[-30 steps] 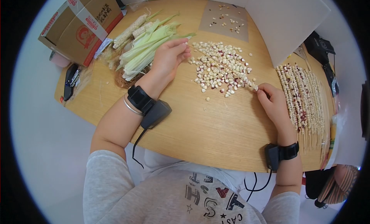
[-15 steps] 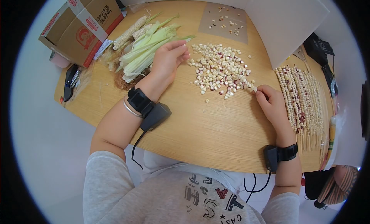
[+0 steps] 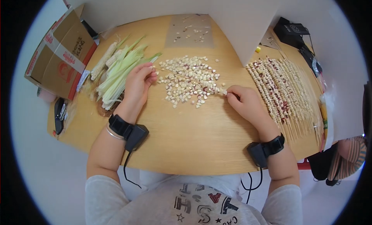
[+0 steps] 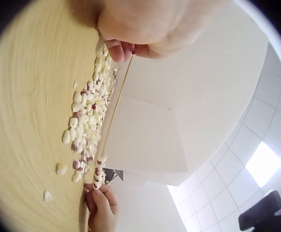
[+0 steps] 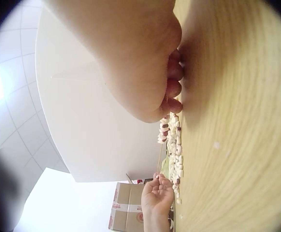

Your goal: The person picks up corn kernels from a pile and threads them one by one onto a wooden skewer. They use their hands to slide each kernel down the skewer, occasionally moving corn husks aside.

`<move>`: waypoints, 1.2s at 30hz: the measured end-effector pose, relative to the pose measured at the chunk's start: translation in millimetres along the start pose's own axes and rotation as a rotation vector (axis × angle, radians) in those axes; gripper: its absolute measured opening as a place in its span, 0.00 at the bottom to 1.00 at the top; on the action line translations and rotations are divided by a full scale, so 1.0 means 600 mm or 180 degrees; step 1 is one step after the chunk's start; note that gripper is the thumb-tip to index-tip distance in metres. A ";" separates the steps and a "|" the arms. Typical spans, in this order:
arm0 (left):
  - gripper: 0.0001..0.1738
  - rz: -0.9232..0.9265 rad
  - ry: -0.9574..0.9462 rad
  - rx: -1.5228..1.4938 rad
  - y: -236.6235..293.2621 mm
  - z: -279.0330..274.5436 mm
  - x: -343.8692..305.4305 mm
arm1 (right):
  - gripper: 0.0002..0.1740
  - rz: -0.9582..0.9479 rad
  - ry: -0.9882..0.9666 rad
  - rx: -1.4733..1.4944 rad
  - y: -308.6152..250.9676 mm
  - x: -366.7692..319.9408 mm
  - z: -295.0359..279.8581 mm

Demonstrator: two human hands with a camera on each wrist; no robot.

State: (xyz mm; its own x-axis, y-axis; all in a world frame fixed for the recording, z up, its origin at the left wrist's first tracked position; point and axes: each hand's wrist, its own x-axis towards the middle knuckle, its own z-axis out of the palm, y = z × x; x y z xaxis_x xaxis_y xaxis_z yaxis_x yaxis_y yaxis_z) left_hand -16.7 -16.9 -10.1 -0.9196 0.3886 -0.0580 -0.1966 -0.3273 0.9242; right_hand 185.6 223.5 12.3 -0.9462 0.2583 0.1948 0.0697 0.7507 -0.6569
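Fingers (image 3: 148,68) of left hand (image 3: 137,85) and right hand (image 3: 246,105) pinch a skewer (image 4: 117,101), hardly visible over the kernels (image 3: 186,79).

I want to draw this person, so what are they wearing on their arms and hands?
Both wrists carry a black strap with a small black box, and a thin black cable hangs from each. The left wrist also has a silver bangle. The sleeves are grey and end near the elbows. The left hand and right hand wear no gloves.

Round wooden table (image 3: 201,147) is filling centre frame, with a white board (image 3: 236,27) standing along its upper edge. Pale floor (image 3: 31,147) is showing lower left. Left wrist view: white tiles (image 4: 213,203), bright panel (image 4: 264,163) glowing lower right.
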 end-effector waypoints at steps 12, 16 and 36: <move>0.09 -0.0029 0.0042 0.0210 0.005 0.005 0.002 | 0.10 -0.0088 0.0001 -0.0050 0.009 0.003 0.003; 0.09 -0.0038 -0.0219 0.0325 -0.002 -0.011 0.014 | 0.10 0.0087 -0.0149 -0.0001 0.000 0.002 -0.003; 0.14 -0.0205 0.0010 0.0287 0.008 0.000 0.005 | 0.09 0.0062 -0.0160 -0.0004 -0.001 0.002 -0.003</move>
State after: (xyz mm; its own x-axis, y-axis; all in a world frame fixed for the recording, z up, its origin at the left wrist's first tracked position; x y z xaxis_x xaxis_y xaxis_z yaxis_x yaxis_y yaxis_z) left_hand -20.6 -17.1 -5.8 -0.9072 0.4034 -0.1195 -0.2241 -0.2229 0.9487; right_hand 185.0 224.6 14.3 -0.9594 0.2420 0.1450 0.0887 0.7466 -0.6593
